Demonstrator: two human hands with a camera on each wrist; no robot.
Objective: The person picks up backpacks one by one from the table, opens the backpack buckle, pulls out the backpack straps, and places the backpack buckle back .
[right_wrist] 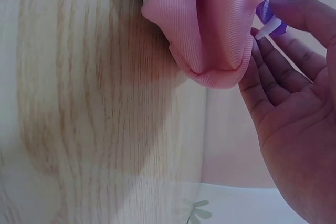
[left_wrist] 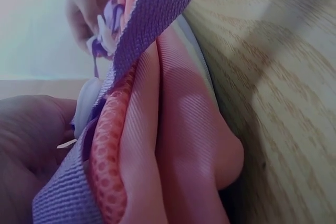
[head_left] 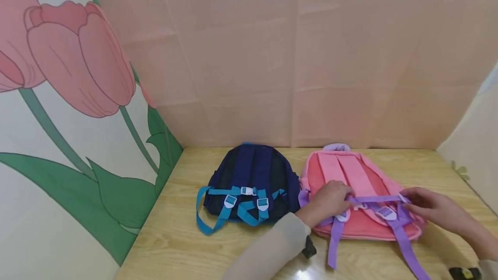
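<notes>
A pink backpack [head_left: 373,226] lies on its front with its shoulder straps upward. Across it a purple chest strap [head_left: 375,199] runs nearly straight between the two hands. My left hand [head_left: 328,202] holds the strap's left part, its fingertips partly hidden. Beside that hand sits a pale adjuster buckle [left_wrist: 86,106]. At the backpack's right side, my right hand [head_left: 437,208] pinches the purple strap by a small white slider [right_wrist: 269,28] between thumb and fingers. Loose purple webbing [head_left: 336,241] hangs over the lower edge.
A dark blue backpack [head_left: 253,163] with turquoise straps [head_left: 214,228] lies directly left of the pink one. Both rest on a wood-grain table [head_left: 175,245]. Behind stands a beige cloth backdrop [head_left: 233,55], and a tulip-printed panel [head_left: 78,64] borders the left side.
</notes>
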